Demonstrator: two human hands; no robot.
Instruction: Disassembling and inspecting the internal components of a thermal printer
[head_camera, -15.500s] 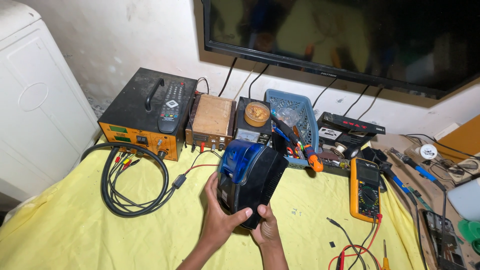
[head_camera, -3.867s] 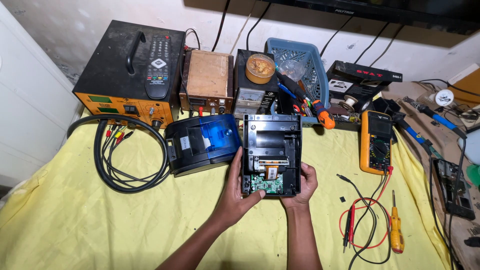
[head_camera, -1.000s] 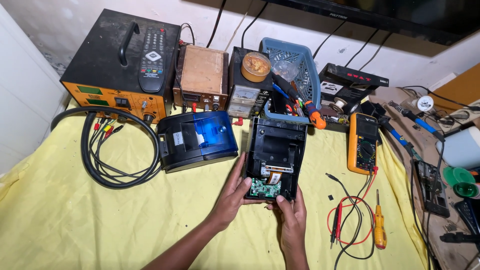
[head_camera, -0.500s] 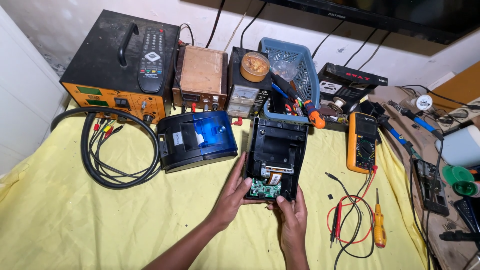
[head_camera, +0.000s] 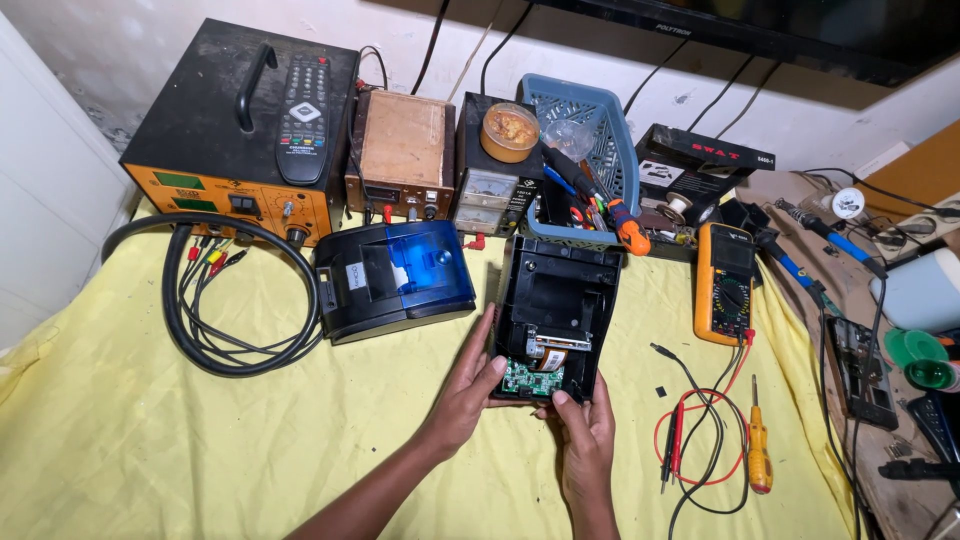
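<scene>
i see my left hand (head_camera: 468, 388) cupped against the near left corner of the opened black printer body (head_camera: 555, 318), fingers curled on its side wall, thumb up along the edge. my right hand (head_camera: 585, 440) grips the near edge from below, thumb resting just beside the green circuit board (head_camera: 532, 378) that shows in the body's near end. both hands are closed on that body, so they sit close together with only its near edge between them. the body lies on the yellow cloth (head_camera: 200, 440) covering the table, about the middle, a little toward the far edge, its open inside facing up.

just left of it, touching or nearly so, sits the printer cover with the blue translucent lid (head_camera: 395, 278). farther left a coil of black cable (head_camera: 225, 300) lies on the cloth, its coloured plugs pointing to the orange-fronted black box (head_camera: 240, 130) at the far left corner, which carries a remote control (head_camera: 304, 105) on top. along the far edge come a brown wooden box (head_camera: 400, 150), a small meter unit with a round tin (head_camera: 509, 130) on it, and a blue plastic basket (head_camera: 590, 120) holding tools.

right of the body, an orange multimeter (head_camera: 727, 282) lies flat, its red and black leads (head_camera: 700, 440) looped toward the near edge, and a yellow-handled screwdriver (head_camera: 759, 455) lies beside them.
</scene>
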